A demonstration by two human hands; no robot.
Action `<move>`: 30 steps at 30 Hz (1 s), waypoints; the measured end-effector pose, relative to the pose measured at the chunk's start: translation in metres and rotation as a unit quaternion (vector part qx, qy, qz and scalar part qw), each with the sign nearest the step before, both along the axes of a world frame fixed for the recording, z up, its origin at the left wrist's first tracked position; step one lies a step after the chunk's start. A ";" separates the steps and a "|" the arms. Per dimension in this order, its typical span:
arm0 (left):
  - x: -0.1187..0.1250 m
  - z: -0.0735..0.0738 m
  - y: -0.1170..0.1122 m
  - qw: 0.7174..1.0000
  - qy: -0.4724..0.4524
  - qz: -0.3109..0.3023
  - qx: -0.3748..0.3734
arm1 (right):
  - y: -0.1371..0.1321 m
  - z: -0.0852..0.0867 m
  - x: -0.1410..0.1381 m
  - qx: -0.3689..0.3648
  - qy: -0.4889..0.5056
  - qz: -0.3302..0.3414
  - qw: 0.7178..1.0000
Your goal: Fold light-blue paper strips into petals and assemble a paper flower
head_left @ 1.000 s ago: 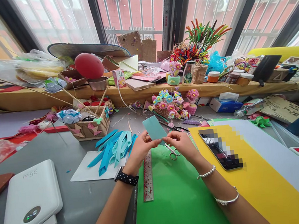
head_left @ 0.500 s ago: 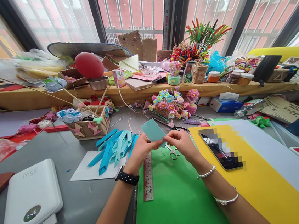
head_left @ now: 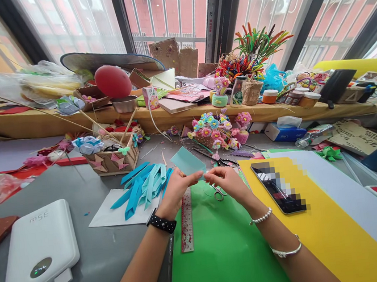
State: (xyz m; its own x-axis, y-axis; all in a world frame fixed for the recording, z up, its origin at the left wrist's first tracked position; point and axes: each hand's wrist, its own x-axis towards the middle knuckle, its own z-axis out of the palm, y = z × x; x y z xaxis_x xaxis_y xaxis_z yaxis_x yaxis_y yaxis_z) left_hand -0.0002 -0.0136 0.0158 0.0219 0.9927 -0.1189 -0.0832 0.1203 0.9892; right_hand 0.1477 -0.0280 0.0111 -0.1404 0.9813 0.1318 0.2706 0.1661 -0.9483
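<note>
A square of light blue paper [head_left: 188, 160] is held up over the green sheet [head_left: 227, 253]. My left hand [head_left: 179, 187] pinches its lower left edge, thumb in front. At the lower right corner my right hand [head_left: 228, 181] has thumb and fingertips closed on the same paper, close to the left thumb. Beneath the hands lie small scissors [head_left: 219, 194], partly covered by the right hand, and a patterned ruler [head_left: 186, 226]. Left of the left hand, several folded blue paper strips [head_left: 144, 186] rest on a white sheet [head_left: 107, 214].
A white power bank [head_left: 41, 259] with a plugged cable lies at left. On the yellow sheet [head_left: 333, 238] at right is a phone [head_left: 274, 190]. Behind stand a cardboard basket [head_left: 113, 160], crafted flowers [head_left: 212, 129], and a tissue box [head_left: 283, 131] below a cluttered ledge [head_left: 172, 116].
The paper has turned and shifted slightly left and up, showing more of its face. My right fingertips have moved a little left, nearer the left thumb.
</note>
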 end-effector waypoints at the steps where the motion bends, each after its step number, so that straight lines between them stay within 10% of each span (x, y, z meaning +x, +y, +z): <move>1: 0.000 -0.001 0.000 1.000 0.001 0.006 -0.003 | 0.000 0.000 -0.001 0.000 0.001 0.011 1.000; 30: 0.002 0.004 -0.003 0.998 -0.049 -0.008 -0.033 | -0.002 0.008 0.006 -0.056 0.013 0.067 0.996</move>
